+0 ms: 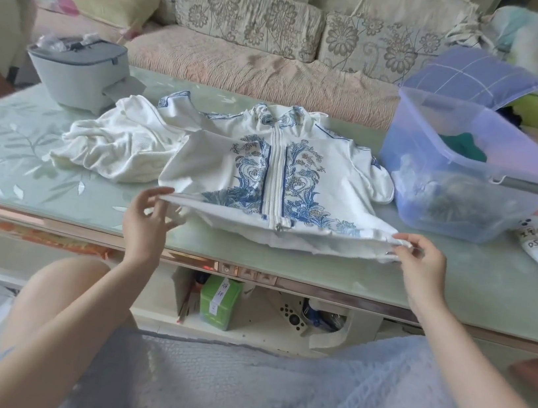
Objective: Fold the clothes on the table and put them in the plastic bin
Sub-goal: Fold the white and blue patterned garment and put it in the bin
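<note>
Folding starts: left hand [149,218] and right hand [421,263] pinch the zip jacket [282,171] by its hem corners, probably to lift toward its collar

We see the jacket [279,170] lying mid-table [26,149], collar toward the sofa [246,62] behind, hem toward us. Our left hand [148,218] pinches the near left hem corner and our right hand [422,260] the near right one. A crumpled garment [113,144] lies just left of the jacket, touching it. A container [75,73] stands behind that garment, at far left. The plastic bin [467,211] stands right of the jacket, with clothes [465,146] inside. A tube [531,242] lies before the bin. Under the tabletop, a box [219,304] sits left of a remote [293,318].
</note>
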Demonstrator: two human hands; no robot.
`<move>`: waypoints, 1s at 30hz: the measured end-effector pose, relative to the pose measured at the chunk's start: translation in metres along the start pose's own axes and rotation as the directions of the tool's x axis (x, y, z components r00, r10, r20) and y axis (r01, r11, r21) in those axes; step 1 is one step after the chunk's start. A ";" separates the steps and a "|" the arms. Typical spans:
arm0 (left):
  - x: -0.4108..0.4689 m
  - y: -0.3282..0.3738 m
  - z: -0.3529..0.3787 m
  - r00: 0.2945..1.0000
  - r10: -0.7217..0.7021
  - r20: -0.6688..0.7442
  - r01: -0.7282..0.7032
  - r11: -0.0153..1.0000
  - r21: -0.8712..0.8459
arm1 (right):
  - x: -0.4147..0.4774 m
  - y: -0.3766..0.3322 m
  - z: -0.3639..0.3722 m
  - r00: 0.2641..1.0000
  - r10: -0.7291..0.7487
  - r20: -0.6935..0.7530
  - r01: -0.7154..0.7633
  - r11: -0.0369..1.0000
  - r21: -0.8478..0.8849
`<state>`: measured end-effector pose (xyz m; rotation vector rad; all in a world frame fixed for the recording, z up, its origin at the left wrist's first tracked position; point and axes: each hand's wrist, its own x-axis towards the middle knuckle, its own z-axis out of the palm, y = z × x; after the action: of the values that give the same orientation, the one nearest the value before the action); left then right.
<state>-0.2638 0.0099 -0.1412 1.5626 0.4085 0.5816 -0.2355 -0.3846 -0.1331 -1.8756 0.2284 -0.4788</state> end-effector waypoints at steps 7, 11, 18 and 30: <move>0.017 0.026 -0.015 0.990 0.139 0.000 -0.137 0.972 0.192 | 0.010 -0.034 -0.015 0.980 -0.159 0.117 0.191 0.911 -0.364; 0.017 0.017 -0.034 0.971 0.197 0.137 -0.233 0.913 0.335 | 0.007 -0.024 -0.019 0.987 -0.078 0.143 0.133 0.896 -0.424; -0.003 -0.021 -0.045 0.982 -0.062 0.176 -0.057 0.798 0.600 | -0.020 0.009 -0.009 0.969 0.163 0.184 -0.050 0.863 -0.502; -0.004 -0.008 -0.049 0.969 -0.231 0.086 0.244 0.949 -0.200 | -0.027 -0.009 -0.010 0.976 0.025 0.215 0.038 0.958 -0.284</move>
<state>-0.2951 0.0474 -0.1486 1.3026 0.4662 0.3756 -0.2651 -0.3795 -0.1272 -2.1956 0.1513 -0.2505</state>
